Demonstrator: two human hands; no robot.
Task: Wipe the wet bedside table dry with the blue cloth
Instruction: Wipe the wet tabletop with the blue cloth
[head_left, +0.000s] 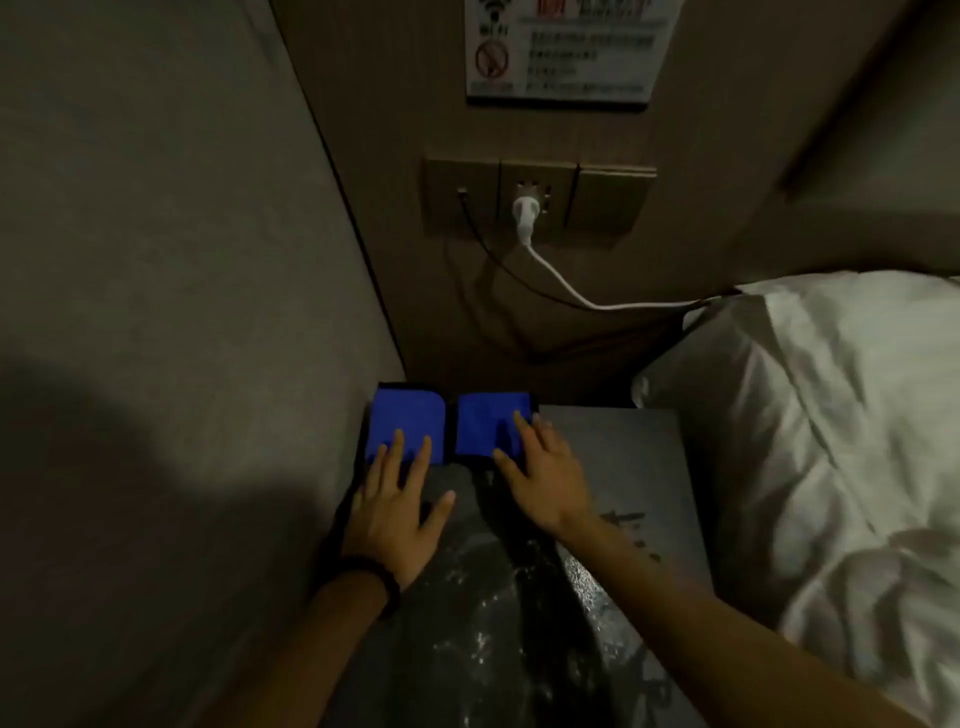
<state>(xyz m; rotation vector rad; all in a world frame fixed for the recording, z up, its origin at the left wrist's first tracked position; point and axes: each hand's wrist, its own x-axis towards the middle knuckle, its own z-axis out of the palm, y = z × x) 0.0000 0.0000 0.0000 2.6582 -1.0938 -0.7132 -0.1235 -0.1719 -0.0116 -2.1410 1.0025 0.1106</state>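
The blue cloth (410, 421) with a dark trim lies flat at the far left of the grey bedside table (618, 457), showing as two blue panels with a dark fold between them. My left hand (397, 512) lies flat, fingers spread, its fingertips on the left panel. My right hand (540, 473) presses flat on the right panel, fingers apart. Neither hand grips the cloth. Water glistens on the tabletop nearer me, between my forearms.
A grey wall (182, 260) borders the table on the left. Behind it a wooden panel carries a socket plate with a white plug (524, 210) and cable running right. A bed with a white pillow (810, 395) stands against the table's right side.
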